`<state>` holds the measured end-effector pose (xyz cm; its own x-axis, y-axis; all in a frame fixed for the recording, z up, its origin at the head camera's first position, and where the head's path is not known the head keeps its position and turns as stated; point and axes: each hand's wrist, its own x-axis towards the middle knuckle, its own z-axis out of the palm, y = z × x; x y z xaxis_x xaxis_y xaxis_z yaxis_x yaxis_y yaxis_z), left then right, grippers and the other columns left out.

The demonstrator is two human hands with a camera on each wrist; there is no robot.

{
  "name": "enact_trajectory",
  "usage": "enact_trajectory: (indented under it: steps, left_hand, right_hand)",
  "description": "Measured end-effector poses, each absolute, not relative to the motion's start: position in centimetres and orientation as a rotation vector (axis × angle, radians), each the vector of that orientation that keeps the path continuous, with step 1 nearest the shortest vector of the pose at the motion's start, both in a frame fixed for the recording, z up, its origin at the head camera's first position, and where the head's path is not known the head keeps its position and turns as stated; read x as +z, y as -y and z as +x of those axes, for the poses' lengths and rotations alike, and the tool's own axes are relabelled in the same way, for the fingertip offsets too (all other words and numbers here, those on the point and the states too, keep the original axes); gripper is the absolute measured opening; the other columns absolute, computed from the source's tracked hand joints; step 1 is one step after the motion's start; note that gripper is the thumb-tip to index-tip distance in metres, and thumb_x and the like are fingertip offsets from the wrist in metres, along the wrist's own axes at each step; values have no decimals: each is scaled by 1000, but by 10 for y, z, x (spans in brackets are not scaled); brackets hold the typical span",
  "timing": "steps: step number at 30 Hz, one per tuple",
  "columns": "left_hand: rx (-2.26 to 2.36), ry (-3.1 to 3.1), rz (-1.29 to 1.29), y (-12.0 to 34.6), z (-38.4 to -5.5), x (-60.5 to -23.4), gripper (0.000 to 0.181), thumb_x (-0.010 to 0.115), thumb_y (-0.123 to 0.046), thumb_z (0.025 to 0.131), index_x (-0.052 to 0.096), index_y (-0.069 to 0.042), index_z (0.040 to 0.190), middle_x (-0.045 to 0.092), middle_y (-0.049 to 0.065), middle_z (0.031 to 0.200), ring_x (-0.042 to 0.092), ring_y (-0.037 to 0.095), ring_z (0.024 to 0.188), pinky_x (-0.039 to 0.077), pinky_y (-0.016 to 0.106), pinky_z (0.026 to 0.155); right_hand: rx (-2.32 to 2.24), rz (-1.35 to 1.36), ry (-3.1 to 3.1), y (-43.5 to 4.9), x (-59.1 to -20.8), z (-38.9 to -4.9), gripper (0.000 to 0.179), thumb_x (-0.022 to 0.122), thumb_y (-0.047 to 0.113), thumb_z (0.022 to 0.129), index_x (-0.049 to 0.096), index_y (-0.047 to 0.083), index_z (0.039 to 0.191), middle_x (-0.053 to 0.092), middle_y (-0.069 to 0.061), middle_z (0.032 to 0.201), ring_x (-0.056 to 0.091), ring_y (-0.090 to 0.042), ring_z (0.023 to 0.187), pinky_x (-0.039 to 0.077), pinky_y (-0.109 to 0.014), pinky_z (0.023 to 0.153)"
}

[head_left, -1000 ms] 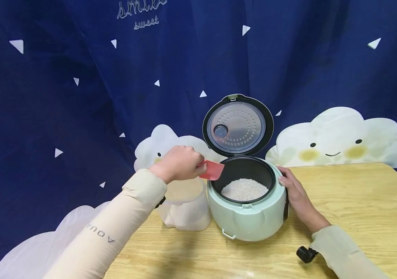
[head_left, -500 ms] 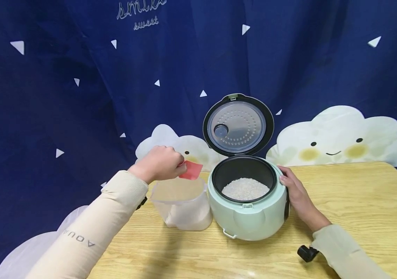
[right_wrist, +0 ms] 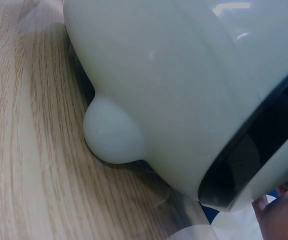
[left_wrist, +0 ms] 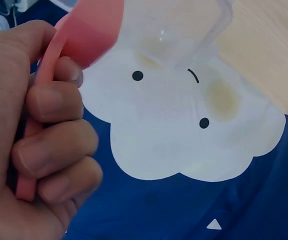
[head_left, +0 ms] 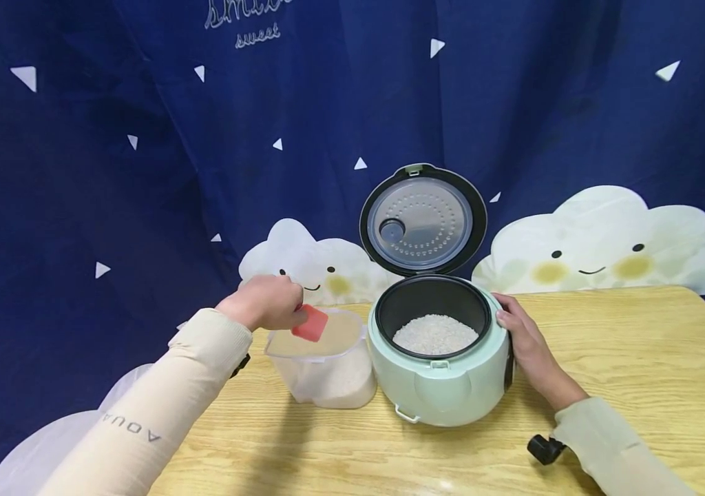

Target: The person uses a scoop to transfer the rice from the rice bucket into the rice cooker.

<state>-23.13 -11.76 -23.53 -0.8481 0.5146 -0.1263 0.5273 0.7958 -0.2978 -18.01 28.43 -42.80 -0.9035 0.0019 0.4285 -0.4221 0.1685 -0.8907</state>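
My left hand grips the handle of a pink scoop, its fingers wrapped around it in the left wrist view. The scoop's bowl hangs over the open top of a clear plastic container, which holds rice low down. To the right, close beside the container, stands a mint-green rice cooker with its lid raised. White rice is heaped in its dark inner pot. At the cooker's right side my right hand holds on, thumb near the rim and fingers around the side, partly hidden.
Everything stands on a light wooden table. Behind it hangs a dark blue curtain with white triangles and smiling clouds. A carry handle sticks out low at the cooker's front. A small black device sits at the right wrist.
My left hand has carried the scoop left and down, from the cooker's pot edge to over the clear container. The right hand and cooker have stayed in place.
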Motion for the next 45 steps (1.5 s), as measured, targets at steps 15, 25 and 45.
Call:
enact_trajectory:
  steps: [15,25,45]
  left_hand:
    - [-546,-2822,735,116,-226,-283,29,70,-22,86,52,-19,63,53,-1,70,49,19,64,43,38,61]
    - [-562,-2843,737,107,-227,-294,33,78,-27,86,57,-20,61,59,-3,67,54,18,64,50,38,63]
    - [-596,-2792,536,94,-232,-315,35,72,-11,87,50,-16,60,66,4,79,56,21,68,56,43,70]
  right_hand:
    - [1814,390,2101,-282,-431,-179,47,35,26,108,44,2,148,53,29,132,45,12,125,29,-2,103]
    - [1785,375,2121,-284,-428,-179,49,35,28,108,44,3,148,52,30,133,44,12,126,28,-2,103]
    - [1811,384,2104,-279,-427,-181,49,35,27,107,44,1,148,53,29,132,45,11,126,29,-3,104]
